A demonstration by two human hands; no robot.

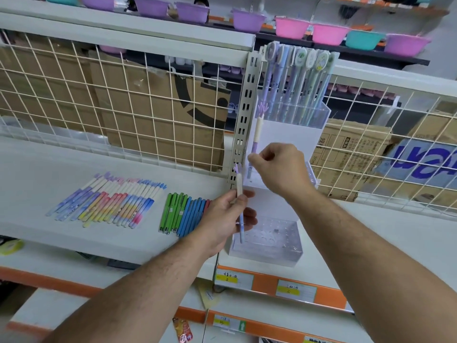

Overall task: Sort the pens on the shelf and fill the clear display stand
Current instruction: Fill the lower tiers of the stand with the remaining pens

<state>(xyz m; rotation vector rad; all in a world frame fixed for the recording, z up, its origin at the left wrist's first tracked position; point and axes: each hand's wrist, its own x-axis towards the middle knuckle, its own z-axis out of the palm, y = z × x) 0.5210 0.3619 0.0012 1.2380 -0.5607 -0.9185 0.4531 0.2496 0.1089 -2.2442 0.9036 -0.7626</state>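
Clear display stand (277, 253). Left hand (222, 216), at its front-left: fingers grip a purple-tipped pen (239, 185), upright. Right hand (282, 167), before its middle tier: pinches a second pen (257, 127). Left of stand, flat on shelf (49, 169): pastel pens (108, 201), green and blue pens (180, 214).

We see two bare forearms, the left arm (138, 290) and the right arm (358, 243), uncovered from the wrist to the picture's lower edge and lightly covered with fine dark hair. The left hand (222, 216) and the right hand (284, 167) are bare as well, knuckles and tendons showing plainly.
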